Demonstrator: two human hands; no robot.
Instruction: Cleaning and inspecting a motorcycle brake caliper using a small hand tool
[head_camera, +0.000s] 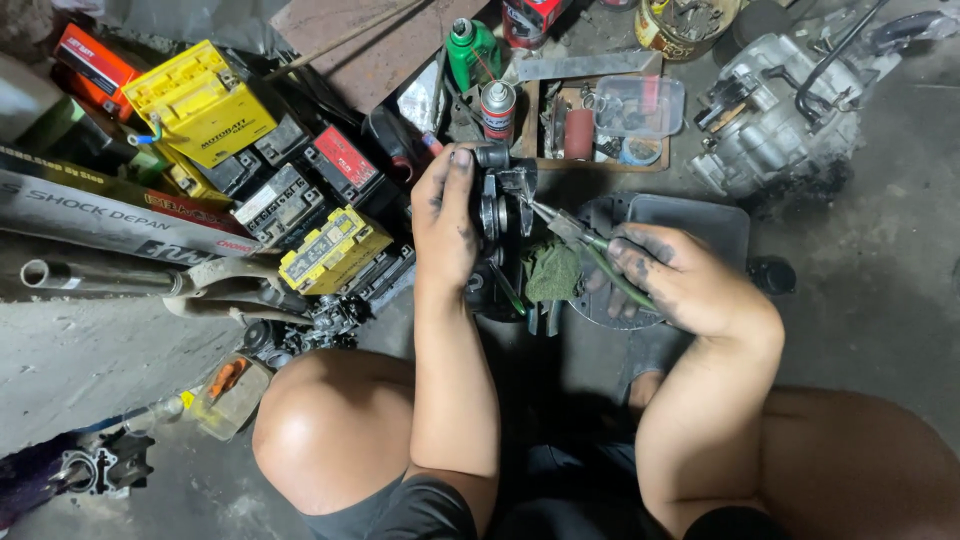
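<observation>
I sit on the floor with both knees in view. My left hand (445, 215) grips a dark metal engine part (503, 205) and holds it upright in front of me. My right hand (680, 280), black with grease, is closed on green-handled pliers (590, 245) whose jaws reach into the top of the part. A green rag (553, 272) lies bunched against the part, under the pliers. A dark grey plastic tray (690, 215) sits beneath my right hand.
Several yellow and black batteries (200, 105) are piled at the left beside long boxes and a metal tube (100, 277). A green bottle (470, 50), a spray can (498, 108), a clear container (640, 105) and an engine casing (780, 110) stand behind.
</observation>
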